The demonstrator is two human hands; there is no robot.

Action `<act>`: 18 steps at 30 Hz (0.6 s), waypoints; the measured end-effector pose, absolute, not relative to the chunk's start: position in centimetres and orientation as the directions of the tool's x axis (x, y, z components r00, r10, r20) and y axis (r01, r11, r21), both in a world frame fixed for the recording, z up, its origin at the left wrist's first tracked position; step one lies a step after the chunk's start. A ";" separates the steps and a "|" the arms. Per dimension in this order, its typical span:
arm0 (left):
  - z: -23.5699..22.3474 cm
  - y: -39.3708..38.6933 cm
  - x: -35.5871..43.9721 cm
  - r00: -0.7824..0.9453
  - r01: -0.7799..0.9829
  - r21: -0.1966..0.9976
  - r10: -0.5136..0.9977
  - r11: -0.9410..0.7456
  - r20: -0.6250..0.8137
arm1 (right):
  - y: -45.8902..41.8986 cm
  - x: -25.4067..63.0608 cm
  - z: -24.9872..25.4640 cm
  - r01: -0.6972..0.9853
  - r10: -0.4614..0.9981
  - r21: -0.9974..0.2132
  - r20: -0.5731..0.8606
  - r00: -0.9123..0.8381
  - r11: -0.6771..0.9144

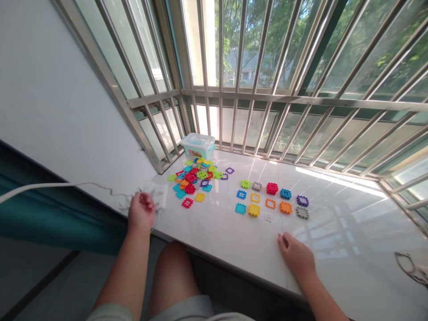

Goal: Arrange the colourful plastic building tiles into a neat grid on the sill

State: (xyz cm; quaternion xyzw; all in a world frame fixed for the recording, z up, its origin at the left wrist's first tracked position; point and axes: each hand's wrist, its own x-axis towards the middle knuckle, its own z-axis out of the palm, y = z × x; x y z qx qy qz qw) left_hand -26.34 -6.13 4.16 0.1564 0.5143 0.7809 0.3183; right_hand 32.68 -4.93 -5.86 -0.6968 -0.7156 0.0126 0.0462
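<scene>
Head view: looking down on a white stone window ledge (pixel 334 232), with both hands at its near edge.
Left hand (pixel 141 211): curled closed, resting on the ledge, touching or just beside a white cloth bundle (pixel 154 196); whether it gripped anything could not be told.
Right hand (pixel 296 256): open, palm down, fingers spread and empty, resting on the ledge near the front of the rows.
Loose heap: a jumbled pile of multicoloured interlocking plastic waffle blocks (pixel 195 178) lay at the ledge's far left, just in front of the box.
Rows: about thirteen blocks (pixel 270 198) lay apart in three loose lines to the right of the heap, grouped by nothing clear.
Progress: the rows held far fewer blocks than the heap, so most remained unsorted.
Box: a clear plastic storage box with a teal lid (pixel 198 146) stood in the corner, closed.
Nearby: a white cable (pixel 67 183) ran to the bundle; glasses (pixel 411 267) lay far right.
</scene>
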 end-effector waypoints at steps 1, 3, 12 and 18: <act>4.7 -6.3 -27.3 -0.773 -0.373 0.866 0.628 -0.332 -0.092 | -4.9 32.7 -5.8 0.996 0.999 -0.085 0.048 -0.025 0.029; 5.6 -6.8 -29.0 -0.816 -0.391 0.819 0.570 -0.421 -0.096 | -5.0 32.6 -5.7 0.996 0.998 -0.086 0.048 -0.026 0.030; 6.9 -5.7 -31.5 -0.846 -0.431 0.720 0.521 -0.544 -0.112 | -5.0 32.6 -5.9 0.997 0.997 -0.074 0.072 -0.029 0.034; 2.7 -2.3 -25.2 -0.676 -0.023 0.972 0.713 0.232 -0.187 | -5.0 32.6 -6.1 0.997 0.996 -0.078 0.082 -0.018 0.025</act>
